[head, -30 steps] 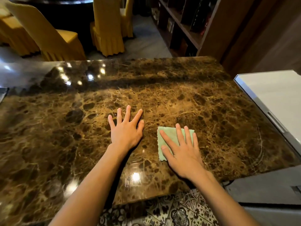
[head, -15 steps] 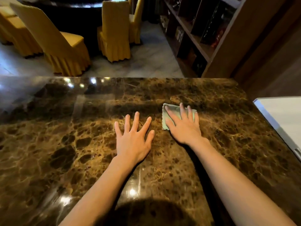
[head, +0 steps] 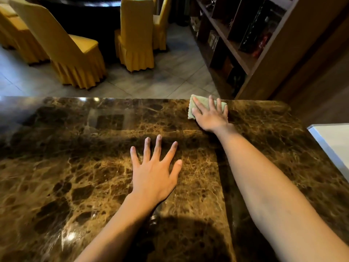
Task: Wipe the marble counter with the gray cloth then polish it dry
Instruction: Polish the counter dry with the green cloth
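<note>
The glossy brown marble counter (head: pixel 79 167) fills the lower part of the head view. A small grey-green cloth (head: pixel 193 108) lies flat at the counter's far edge, right of centre. My right hand (head: pixel 211 116) presses flat on the cloth with fingers spread, the arm stretched far forward; most of the cloth is hidden under the palm. My left hand (head: pixel 154 173) rests flat on bare marble nearer to me, fingers apart, holding nothing.
Beyond the far edge, yellow-covered chairs (head: pixel 73 53) stand on a tiled floor around a dark table. A dark wooden bookshelf (head: pixel 241 44) runs along the back right. A white surface with a metal rim (head: pixel 328 148) adjoins the counter's right side.
My right hand has slid the cloth away from me, from the near middle of the counter to its far edge. My left hand has stayed flat on the marble.
</note>
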Tool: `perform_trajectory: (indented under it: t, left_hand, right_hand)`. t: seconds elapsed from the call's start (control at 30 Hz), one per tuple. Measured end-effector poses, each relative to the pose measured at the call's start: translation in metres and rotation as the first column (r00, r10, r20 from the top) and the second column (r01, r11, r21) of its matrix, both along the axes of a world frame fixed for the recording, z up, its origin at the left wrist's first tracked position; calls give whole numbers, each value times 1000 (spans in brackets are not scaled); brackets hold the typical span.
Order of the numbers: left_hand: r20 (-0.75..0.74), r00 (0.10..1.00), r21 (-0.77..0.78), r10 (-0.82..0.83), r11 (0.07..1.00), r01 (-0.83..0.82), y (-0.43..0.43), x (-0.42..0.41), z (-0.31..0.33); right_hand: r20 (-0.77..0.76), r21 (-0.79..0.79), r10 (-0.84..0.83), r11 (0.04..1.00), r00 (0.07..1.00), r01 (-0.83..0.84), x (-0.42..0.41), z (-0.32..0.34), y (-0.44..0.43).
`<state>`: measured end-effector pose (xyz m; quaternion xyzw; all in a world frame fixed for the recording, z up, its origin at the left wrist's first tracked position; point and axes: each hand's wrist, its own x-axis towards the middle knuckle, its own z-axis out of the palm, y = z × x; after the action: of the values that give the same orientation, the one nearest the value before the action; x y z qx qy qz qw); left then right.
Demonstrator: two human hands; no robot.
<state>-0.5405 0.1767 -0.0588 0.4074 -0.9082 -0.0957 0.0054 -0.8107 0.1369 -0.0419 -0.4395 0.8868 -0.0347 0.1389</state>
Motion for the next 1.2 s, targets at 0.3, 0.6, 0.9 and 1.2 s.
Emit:
perform_trajectory:
  t: [0.3, 0.6, 0.9, 1.2]
  left_hand:
    - [41, 999, 5, 20, 1000, -21, 9, -2, 4]
    - [60, 998, 83, 15, 996, -19, 85, -1, 16]
    - [44, 999, 96, 1, 995, -5, 197, 28, 17]
    - [58, 998, 99, 17, 995, -23, 263, 54, 21]
  right_hand:
    - [-18, -14, 43, 999, 999, -43, 5, -4, 12]
    - [-109, -19, 198, 979, 974, -201, 69, -3, 183]
    - [-86, -12, 233, 972, 969, -235, 155, -2, 369]
    - [-91, -74, 199, 976, 976, -206, 212, -12, 499]
